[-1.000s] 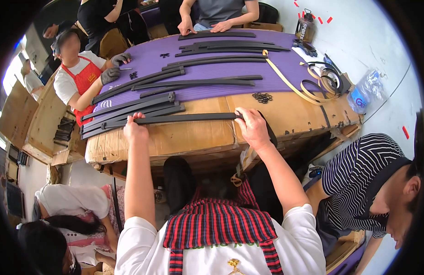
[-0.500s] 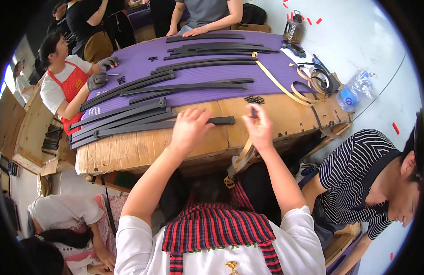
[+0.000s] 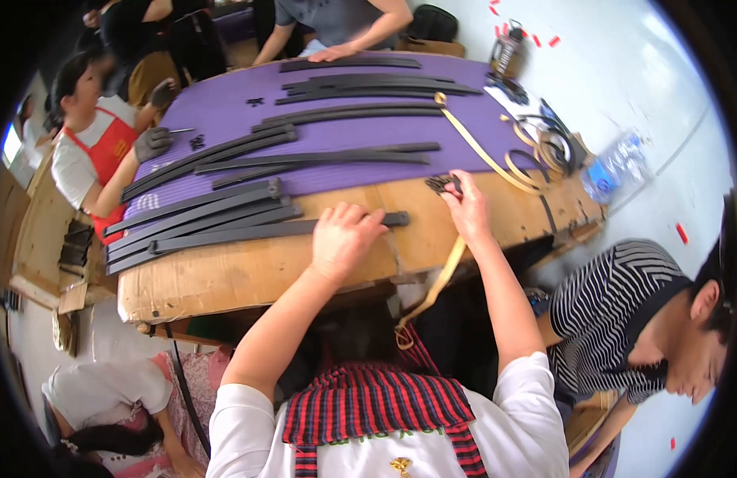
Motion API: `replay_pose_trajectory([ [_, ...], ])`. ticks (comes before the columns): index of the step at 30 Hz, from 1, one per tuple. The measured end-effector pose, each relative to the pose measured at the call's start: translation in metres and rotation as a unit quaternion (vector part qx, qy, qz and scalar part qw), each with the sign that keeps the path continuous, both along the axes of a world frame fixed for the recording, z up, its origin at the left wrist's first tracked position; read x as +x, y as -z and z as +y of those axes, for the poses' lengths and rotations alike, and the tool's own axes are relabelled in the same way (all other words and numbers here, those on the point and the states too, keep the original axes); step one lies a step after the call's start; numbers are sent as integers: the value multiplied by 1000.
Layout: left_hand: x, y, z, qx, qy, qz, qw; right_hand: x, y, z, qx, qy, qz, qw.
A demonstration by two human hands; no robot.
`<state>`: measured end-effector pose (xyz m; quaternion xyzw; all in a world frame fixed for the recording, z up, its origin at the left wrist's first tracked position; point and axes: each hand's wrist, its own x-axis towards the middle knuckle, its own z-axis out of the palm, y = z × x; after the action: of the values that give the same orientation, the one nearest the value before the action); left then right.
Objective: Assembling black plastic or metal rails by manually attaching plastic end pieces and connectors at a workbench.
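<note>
Left hand (image 3: 343, 243) closed over one long black strip (image 3: 265, 231), a worker holds it along the near side of a purple mat (image 3: 360, 131), above bare cardboard tabletop (image 3: 257, 267). The right hand (image 3: 470, 211), thumb and forefinger together, pinches what appears to be one small dark piece (image 3: 456, 185), beside a single pile of small black parts (image 3: 434, 182) at the mat's near edge. At least three more strips (image 3: 225, 200) lie fanned at the mat's near left corner. Two clusters of black bits, one farther (image 3: 254, 101) and one nearer (image 3: 197, 143), sit on the mat. One wooden crate (image 3: 45, 239), left of the mat, contains stacked dark pieces (image 3: 75, 243). Two bottles stand out: a dark one (image 3: 508, 52) by the mat's far right corner, a clear one (image 3: 611, 171) beyond its right edge.
</note>
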<state>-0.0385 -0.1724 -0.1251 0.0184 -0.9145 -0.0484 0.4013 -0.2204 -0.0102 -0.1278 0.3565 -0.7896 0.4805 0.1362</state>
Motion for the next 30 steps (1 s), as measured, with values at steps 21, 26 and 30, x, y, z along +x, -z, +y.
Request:
replay_pose_trajectory([
  [21, 3, 5, -13, 8, 33, -3, 999, 11, -7, 7, -113, -106, -140, 978],
  [26, 3, -2, -12, -2, 35, -5, 999, 14, -12, 7, 22, -148, -173, 974],
  [30, 2, 0, -10, 5, 32, -10, 999, 21, -19, 7, 50, -107, -123, 985],
])
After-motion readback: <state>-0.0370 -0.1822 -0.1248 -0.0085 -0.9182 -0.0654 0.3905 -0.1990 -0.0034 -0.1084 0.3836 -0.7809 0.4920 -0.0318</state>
